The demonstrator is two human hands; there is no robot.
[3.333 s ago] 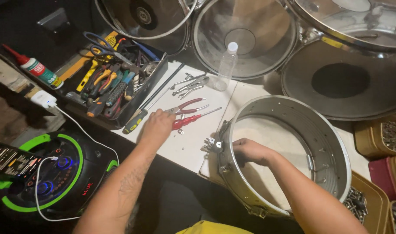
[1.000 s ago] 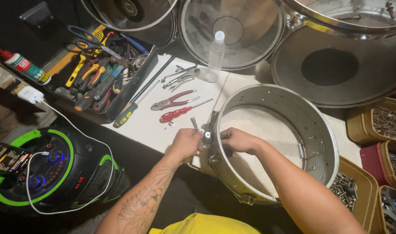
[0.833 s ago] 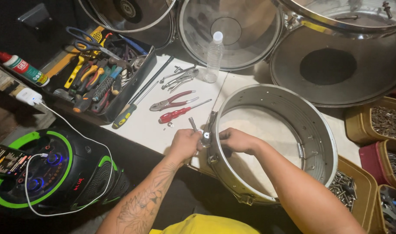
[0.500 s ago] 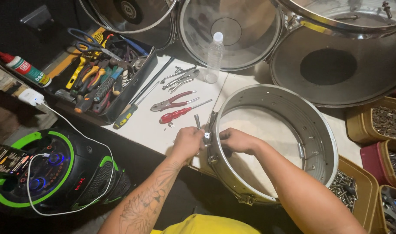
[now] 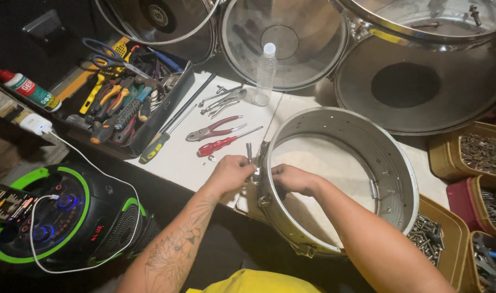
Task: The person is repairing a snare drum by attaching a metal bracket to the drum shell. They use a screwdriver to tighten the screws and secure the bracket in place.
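A bare metal drum shell (image 5: 391,163) lies on the white worktable (image 5: 177,160) in front of me. My left hand (image 5: 231,172) is outside the shell's near-left wall, fingers closed on a small metal tool with an upright shank (image 5: 249,153) at a lug fitting. My right hand (image 5: 292,178) reaches inside the shell at the same spot, fingers pinched against the wall; what it pinches is hidden. A red-handled screwdriver (image 5: 221,145) and red pliers (image 5: 212,130) lie just beyond my left hand.
A black tray of hand tools (image 5: 126,106) sits at the left, and a clear plastic bottle (image 5: 265,73) stands behind. Other drums (image 5: 416,81) ring the back. Bins of screws (image 5: 484,154) line the right. A green-and-black speaker (image 5: 58,217) stands low on the left.
My left hand came from the red tools on the table to the shell's left wall. Since a second ago both hands have shifted only slightly at the lug.
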